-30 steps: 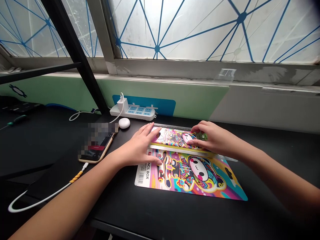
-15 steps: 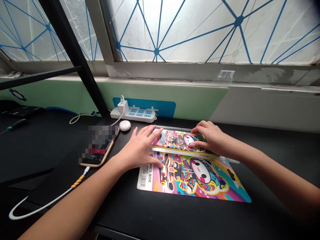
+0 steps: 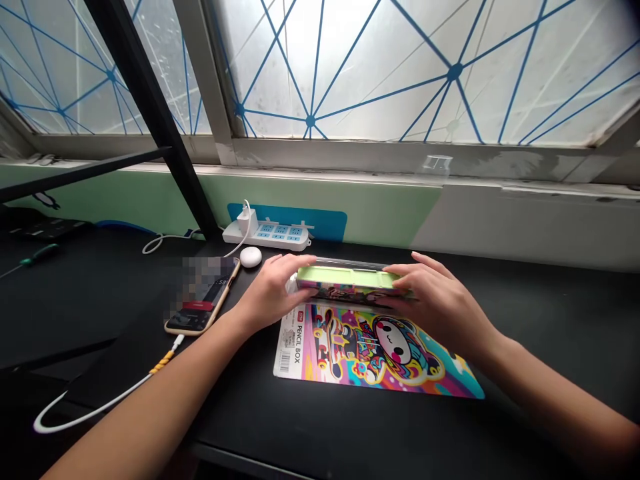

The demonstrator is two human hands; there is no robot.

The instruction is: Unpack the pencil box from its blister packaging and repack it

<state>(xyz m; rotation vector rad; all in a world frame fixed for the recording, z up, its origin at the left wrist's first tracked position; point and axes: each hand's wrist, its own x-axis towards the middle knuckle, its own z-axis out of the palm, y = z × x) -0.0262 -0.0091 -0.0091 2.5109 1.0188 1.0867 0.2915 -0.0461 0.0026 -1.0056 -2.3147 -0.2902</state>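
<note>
Both my hands grip a pencil box [image 3: 350,277] by its ends. Its light green side faces up, and the printed cover is turned toward me, mostly in shadow. My left hand [image 3: 273,290] has its thumb in front and fingers behind the left end. At the right end, my right hand [image 3: 433,293] pinches it between thumb and fingers. Below the box lies a colourful printed card [image 3: 370,353] marked "PENCIL BOX", with a cartoon figure on a skateboard. A clear plastic edge [image 3: 345,263] shows just behind the box.
A phone [image 3: 200,310] with a white cable [image 3: 115,397] lies left of my left arm. Behind it are a white round case [image 3: 251,257] and a power strip [image 3: 267,233] against the wall. A black frame post [image 3: 160,127] slants at left; a green-handled screwdriver [image 3: 45,252] lies far left.
The pencil box has been tipped up, so its green side now shows instead of its printed face. Both hands have closed on its ends. The camera view has shifted slightly.
</note>
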